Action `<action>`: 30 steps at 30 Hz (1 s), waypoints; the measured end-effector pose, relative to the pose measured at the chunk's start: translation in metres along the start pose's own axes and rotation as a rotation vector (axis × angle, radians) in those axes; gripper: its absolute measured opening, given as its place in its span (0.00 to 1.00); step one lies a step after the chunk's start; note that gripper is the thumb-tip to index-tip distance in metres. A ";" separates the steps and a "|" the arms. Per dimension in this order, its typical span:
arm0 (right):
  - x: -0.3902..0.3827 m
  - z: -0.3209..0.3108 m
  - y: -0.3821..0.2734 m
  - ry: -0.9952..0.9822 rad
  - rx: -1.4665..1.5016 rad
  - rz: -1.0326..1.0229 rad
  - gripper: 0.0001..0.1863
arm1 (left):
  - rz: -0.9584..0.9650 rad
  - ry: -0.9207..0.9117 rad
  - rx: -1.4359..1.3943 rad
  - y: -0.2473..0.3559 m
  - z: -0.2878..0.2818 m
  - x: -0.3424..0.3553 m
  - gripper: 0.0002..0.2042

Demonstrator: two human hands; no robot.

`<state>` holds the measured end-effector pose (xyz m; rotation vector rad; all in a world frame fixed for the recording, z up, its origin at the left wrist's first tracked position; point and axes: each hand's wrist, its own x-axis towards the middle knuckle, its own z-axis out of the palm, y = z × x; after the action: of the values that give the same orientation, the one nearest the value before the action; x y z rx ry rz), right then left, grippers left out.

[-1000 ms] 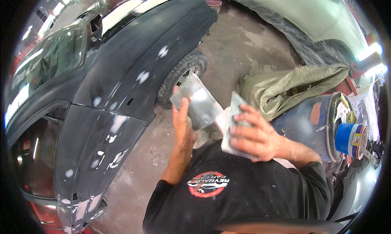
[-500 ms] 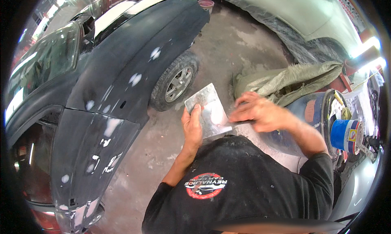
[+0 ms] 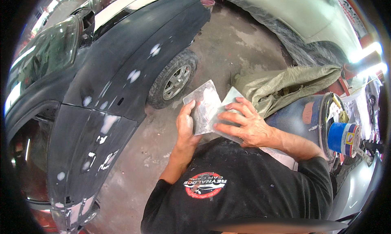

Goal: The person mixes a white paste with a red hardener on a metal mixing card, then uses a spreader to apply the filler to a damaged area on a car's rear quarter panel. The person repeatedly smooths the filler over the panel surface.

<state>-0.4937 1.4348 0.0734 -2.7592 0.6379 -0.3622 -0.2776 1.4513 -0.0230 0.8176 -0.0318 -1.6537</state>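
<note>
My left hand (image 3: 186, 124) grips a flat rectangular mixing plate (image 3: 202, 107) from its left edge, with the thumb on top. The plate's face carries smears of whitish, slightly pink paste. In my right hand (image 3: 249, 126) is a thin, flat greyish spreader (image 3: 229, 98), my fingers spread over its face. Its left edge overlaps the plate's right side. Whether paste clings to the spreader's underside is hidden.
A dark, sanded car body (image 3: 122, 71) with pale filler patches stands at the left, its wheel (image 3: 175, 81) near my hands. At the right are a green sack (image 3: 281, 87), a blue drum (image 3: 295, 113) and a blue can (image 3: 339, 137). A plastic-draped pale car (image 3: 301, 18) is behind.
My right hand has turned and flattened, bringing the spreader's broad face into view over the plate's right side. The plate has shifted slightly left and tilted.
</note>
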 end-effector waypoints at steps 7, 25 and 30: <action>-0.036 0.007 0.056 -0.013 -0.121 0.193 0.39 | 0.265 -0.053 0.131 0.005 -0.002 -0.007 0.14; 0.004 -0.009 0.004 0.034 0.441 0.090 0.42 | 0.207 0.019 0.176 -0.012 0.001 -0.004 0.14; -0.019 0.033 0.007 0.122 -0.046 0.053 0.42 | 0.140 0.090 0.067 0.001 -0.002 -0.010 0.13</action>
<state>-0.5033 1.4446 0.0367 -2.7739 0.7563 -0.5137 -0.2748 1.4610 -0.0191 0.9193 -0.0800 -1.4900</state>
